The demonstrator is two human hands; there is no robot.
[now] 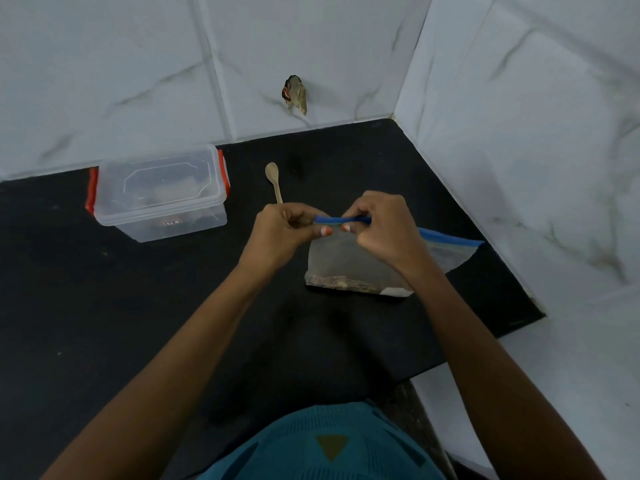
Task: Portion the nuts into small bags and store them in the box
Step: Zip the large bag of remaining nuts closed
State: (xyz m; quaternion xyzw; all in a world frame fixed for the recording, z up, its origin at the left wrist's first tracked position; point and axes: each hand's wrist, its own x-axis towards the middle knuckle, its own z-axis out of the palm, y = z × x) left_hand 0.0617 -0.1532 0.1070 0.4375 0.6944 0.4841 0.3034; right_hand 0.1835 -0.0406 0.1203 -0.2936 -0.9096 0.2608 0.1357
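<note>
Left hand [287, 230], right hand [381, 233] both pinch blue zip strip [341, 220] of nut bag [343, 265] near countertop [138, 323] right edge. Opening or sealing, can't tell; next likely needs wooden spoon [273, 180] or lidded box [159, 195]

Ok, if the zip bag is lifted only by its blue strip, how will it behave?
Probably floppy: the zip bag is thin clear film, and its blue strip droops beyond the right hand. Likely bottom-heavy, since the nuts sit low, so it should hang and swing rather than tip.
</note>
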